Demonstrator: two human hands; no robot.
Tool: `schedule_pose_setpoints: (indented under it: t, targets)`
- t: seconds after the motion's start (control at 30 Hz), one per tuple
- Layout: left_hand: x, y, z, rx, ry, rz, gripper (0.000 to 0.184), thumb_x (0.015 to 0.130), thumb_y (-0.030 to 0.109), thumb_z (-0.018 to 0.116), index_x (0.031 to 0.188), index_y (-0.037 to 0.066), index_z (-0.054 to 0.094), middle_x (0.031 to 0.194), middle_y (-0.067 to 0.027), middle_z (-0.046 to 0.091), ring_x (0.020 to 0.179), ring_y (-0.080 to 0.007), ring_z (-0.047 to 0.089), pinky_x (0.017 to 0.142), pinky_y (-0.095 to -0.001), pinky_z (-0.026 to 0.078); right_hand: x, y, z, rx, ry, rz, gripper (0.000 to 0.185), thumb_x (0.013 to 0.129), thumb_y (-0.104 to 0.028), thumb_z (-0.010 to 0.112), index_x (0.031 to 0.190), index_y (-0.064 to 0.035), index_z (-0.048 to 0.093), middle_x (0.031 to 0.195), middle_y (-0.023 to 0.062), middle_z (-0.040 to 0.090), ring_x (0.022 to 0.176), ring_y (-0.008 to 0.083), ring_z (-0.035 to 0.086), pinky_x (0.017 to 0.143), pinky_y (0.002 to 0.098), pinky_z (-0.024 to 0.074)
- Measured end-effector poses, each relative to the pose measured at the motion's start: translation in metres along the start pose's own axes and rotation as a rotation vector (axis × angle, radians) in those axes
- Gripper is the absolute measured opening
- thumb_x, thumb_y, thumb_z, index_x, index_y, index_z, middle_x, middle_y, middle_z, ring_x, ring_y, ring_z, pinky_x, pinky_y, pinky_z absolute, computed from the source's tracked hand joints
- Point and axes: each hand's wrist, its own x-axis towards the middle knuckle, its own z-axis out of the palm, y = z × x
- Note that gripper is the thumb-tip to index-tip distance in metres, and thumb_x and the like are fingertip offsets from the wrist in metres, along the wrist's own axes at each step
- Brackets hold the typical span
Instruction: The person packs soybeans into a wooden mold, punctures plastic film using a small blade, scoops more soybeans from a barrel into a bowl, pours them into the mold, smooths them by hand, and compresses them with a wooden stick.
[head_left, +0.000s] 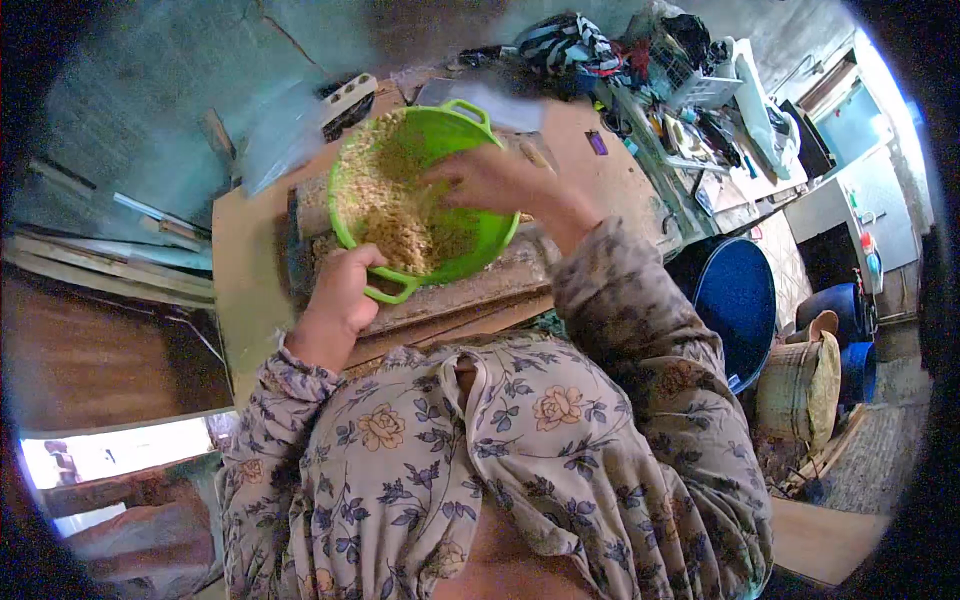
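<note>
Over the worktop (247, 285), our left fingers (364, 257) grip the green bowl (475, 243); our loosely spread right fingers (460, 168), sweeping briskly, could spill crumbs (398, 232).

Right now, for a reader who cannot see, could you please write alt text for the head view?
A person's left hand holds a green two-handled basin of pale crumbly material, while the blurred right hand hangs over it. A blue barrel stands to the right.
</note>
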Motion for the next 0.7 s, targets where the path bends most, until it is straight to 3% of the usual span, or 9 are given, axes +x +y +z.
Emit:
schedule_pose_setpoints:
  t: [0.07, 0.23, 0.33, 0.37, 0.47, 0.5, 0.57, 0.63, 0.7]
  targets:
    - [-0.002, 0.000, 0.002, -0.030, 0.005, -0.033, 0.011, 0.065, -0.001, 0.049, 0.075, -0.002, 0.050, 0.070, -0.0090, 0.048, 0.060, -0.0243, 0.052, 0.057, -0.0398, 0.046, -0.002, 0.010, -0.001, -0.277, 0.065, -0.190, 0.020, 0.070, -0.006, 0.058, 0.090, -0.0043, 0.061, 0.080, 0.0098, 0.060, 0.070, 0.0222, 0.057, 0.068, 0.0304, 0.0453]
    - [-0.006, -0.002, -0.013, -0.005, 0.038, 0.064, 0.020, 0.065, -0.001, 0.048, 0.085, -0.002, 0.050, 0.077, -0.0092, 0.050, 0.067, -0.0242, 0.053, 0.062, -0.0406, 0.047, -0.030, 0.065, -0.065, -0.666, 0.146, 0.084, 0.015, 0.072, -0.010, 0.053, 0.084, -0.0092, 0.062, 0.085, 0.0126, 0.060, 0.075, 0.0293, 0.058, 0.068, 0.0347, 0.0467]
    - [-0.013, 0.000, -0.014, -0.037, -0.005, 0.101, 0.027, 0.066, -0.001, 0.047, 0.092, -0.002, 0.050, 0.082, -0.0102, 0.052, 0.074, -0.0252, 0.055, 0.066, -0.0413, 0.047, -0.051, 0.083, -0.060, -0.914, -0.080, 0.168, 0.009, 0.072, -0.009, 0.052, 0.071, -0.0106, 0.061, 0.078, 0.0090, 0.060, 0.074, 0.0259, 0.058, 0.082, 0.0353, 0.0421]
    - [-0.008, -0.003, -0.019, -0.041, 0.010, 0.087, 0.031, 0.066, -0.001, 0.046, 0.097, -0.002, 0.049, 0.086, -0.0112, 0.053, 0.076, -0.0260, 0.055, 0.068, -0.0416, 0.047, -0.054, 0.094, -0.057, -0.773, -0.099, 0.042, 0.011, 0.072, -0.008, 0.050, 0.068, -0.0110, 0.059, 0.075, 0.0077, 0.060, 0.073, 0.0245, 0.058, 0.090, 0.0366, 0.0348]
    - [-0.015, -0.001, -0.017, -0.027, 0.038, 0.086, 0.030, 0.065, 0.000, 0.047, 0.095, -0.001, 0.050, 0.085, -0.0111, 0.053, 0.074, -0.0259, 0.055, 0.066, -0.0416, 0.047, -0.057, 0.166, -0.043, 0.063, -0.088, 0.307, 0.017, 0.075, -0.009, 0.045, 0.064, -0.0110, 0.058, 0.072, 0.0065, 0.060, 0.072, 0.0219, 0.058, 0.104, 0.0411, 0.0089]
    - [-0.015, -0.001, -0.019, -0.027, 0.040, 0.084, 0.030, 0.065, 0.000, 0.047, 0.095, -0.001, 0.050, 0.085, -0.0111, 0.053, 0.074, -0.0259, 0.055, 0.066, -0.0416, 0.047, -0.055, 0.173, -0.043, -0.032, -0.165, 0.197, 0.010, 0.074, -0.009, 0.049, 0.072, -0.0069, 0.058, 0.076, 0.0092, 0.059, 0.075, 0.0238, 0.057, 0.085, 0.0376, 0.0266]
    - [-0.014, -0.002, -0.023, 0.015, 0.073, 0.051, 0.026, 0.065, 0.000, 0.047, 0.091, -0.001, 0.050, 0.083, -0.0112, 0.053, 0.072, -0.0258, 0.055, 0.064, -0.0411, 0.048, -0.060, 0.185, -0.047, -0.125, -0.241, 0.089, 0.011, 0.074, -0.009, 0.052, 0.081, -0.0028, 0.059, 0.081, 0.0119, 0.059, 0.077, 0.0256, 0.057, 0.066, 0.0340, 0.0443]
    - [-0.015, -0.003, -0.019, -0.001, 0.071, 0.055, 0.023, 0.065, 0.000, 0.047, 0.088, -0.002, 0.050, 0.081, -0.0108, 0.053, 0.070, -0.0252, 0.055, 0.063, -0.0409, 0.048, -0.059, 0.167, -0.052, -0.749, -0.220, 0.303, 0.012, 0.071, -0.008, 0.053, 0.081, -0.0041, 0.059, 0.082, 0.0124, 0.058, 0.078, 0.0280, 0.056, 0.066, 0.0342, 0.0444]
    - [-0.015, -0.004, -0.018, -0.021, 0.069, 0.058, 0.021, 0.065, 0.000, 0.047, 0.085, -0.002, 0.051, 0.079, -0.0104, 0.052, 0.069, -0.0246, 0.055, 0.062, -0.0408, 0.048, -0.065, 0.179, -0.060, -0.686, -0.206, 0.360, 0.013, 0.070, -0.007, 0.053, 0.081, -0.0044, 0.059, 0.083, 0.0128, 0.058, 0.078, 0.0288, 0.056, 0.067, 0.0343, 0.0443]
